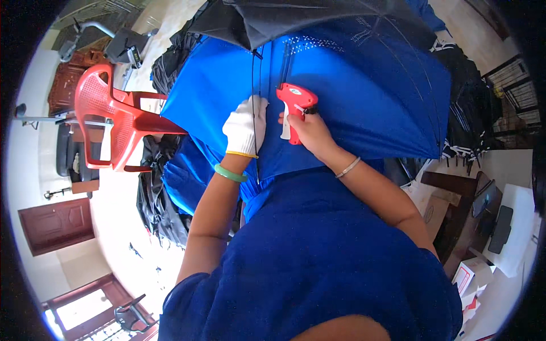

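An open umbrella with blue inner cloth (pixel 210 91) and a black outer side spreads in front of me, its thin dark ribs (pixel 254 79) crossing the cloth. My left hand (pixel 245 126), in a white knitted glove, is closed on the umbrella's cloth beside one rib; its fingertips are partly hidden. In my bare right hand (pixel 310 132) is a red tagging gun (pixel 297 96) with a white trigger, held upright just right of the glove. Its nose points up over the cloth, near a dark strip there. Whether its needle touches the cloth, I cannot tell.
A red plastic chair (pixel 122 122) lies at the left. Dark folded umbrellas (pixel 159 193) are heaped by it, and more black ones (pixel 469 108) are piled at the right. A brown wooden table (pixel 455 227) and a white box (pixel 472 278) stand at the lower right.
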Available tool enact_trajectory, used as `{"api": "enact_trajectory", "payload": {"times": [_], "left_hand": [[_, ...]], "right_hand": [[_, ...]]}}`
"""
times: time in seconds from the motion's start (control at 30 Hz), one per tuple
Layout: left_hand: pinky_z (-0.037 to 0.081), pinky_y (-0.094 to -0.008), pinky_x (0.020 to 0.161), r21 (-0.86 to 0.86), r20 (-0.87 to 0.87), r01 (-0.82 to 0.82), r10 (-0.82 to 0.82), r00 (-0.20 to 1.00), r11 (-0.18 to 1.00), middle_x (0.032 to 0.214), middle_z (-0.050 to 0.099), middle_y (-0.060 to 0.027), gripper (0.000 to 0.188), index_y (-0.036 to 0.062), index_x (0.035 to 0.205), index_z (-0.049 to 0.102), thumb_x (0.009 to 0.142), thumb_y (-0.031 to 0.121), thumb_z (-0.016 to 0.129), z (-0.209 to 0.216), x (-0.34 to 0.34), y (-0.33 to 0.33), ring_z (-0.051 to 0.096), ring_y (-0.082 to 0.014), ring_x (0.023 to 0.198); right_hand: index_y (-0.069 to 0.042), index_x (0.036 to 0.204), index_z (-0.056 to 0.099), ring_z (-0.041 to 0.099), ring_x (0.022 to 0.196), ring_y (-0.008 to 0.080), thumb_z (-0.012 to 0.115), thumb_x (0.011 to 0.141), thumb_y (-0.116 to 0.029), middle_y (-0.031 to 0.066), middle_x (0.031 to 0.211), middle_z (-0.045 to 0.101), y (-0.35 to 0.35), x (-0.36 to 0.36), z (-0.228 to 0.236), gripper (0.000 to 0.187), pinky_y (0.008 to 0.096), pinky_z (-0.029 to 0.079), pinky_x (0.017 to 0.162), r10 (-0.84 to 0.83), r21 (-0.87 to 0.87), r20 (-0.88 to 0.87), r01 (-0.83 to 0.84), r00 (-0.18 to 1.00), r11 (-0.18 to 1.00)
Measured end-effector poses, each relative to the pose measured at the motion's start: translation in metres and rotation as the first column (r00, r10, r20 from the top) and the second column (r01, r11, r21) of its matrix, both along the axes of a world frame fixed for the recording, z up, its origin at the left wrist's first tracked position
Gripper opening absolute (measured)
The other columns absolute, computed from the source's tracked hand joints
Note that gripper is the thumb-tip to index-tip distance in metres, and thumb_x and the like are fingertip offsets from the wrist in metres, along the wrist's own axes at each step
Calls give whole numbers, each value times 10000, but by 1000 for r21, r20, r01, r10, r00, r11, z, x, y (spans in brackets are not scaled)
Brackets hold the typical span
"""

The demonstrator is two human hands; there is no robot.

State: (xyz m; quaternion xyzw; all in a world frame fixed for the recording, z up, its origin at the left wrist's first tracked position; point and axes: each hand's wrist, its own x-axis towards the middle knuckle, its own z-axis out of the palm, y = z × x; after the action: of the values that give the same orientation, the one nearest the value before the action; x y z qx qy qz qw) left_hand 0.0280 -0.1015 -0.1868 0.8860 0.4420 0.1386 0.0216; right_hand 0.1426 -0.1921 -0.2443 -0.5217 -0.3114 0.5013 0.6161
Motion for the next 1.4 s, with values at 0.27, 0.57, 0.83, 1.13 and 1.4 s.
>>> {"api": "enact_trajectory", "payload": {"times": [0.27,0.57,0.83,1.13,1.4], "left_hand": [[458,-459,529,76,-73,3,2,997,997,764,595,-151,225,110,844,535,880,311,441,0,-4,-2,589,-358,663],[461,-448,514,53,-73,-17,20,997,998,750,594,-148,215,106,844,536,881,297,444,1,-7,-5,593,-347,640],[462,-445,515,54,-75,-16,20,997,998,755,598,-145,209,110,851,544,881,290,441,2,-8,-7,594,-344,637],[452,-417,459,58,24,17,-18,1000,998,727,585,-143,158,104,797,536,857,233,466,-6,-8,-14,590,-337,589],[443,-397,432,193,-137,189,-165,977,963,725,591,-157,132,82,808,544,831,201,494,2,-4,-17,593,-325,581]], "right_hand": [[19,1125,466,601,886,205,444,861,-75,120,973,590,1,-4,3,280,332,500,745,82,-37,-18,-83,996,996],[13,1077,498,621,813,204,500,853,-106,129,916,613,-4,0,26,254,321,517,686,1,-107,-249,-28,969,994],[10,1063,503,623,780,200,530,854,-151,127,872,627,0,5,19,265,304,512,650,144,-16,-305,-156,941,988],[-4,1000,516,612,718,193,538,842,-163,116,817,614,5,9,14,225,297,503,628,182,-32,-388,-211,903,977],[-8,958,545,609,655,202,546,813,-190,97,773,614,8,5,13,233,318,494,582,224,7,-505,-256,833,967]]}}
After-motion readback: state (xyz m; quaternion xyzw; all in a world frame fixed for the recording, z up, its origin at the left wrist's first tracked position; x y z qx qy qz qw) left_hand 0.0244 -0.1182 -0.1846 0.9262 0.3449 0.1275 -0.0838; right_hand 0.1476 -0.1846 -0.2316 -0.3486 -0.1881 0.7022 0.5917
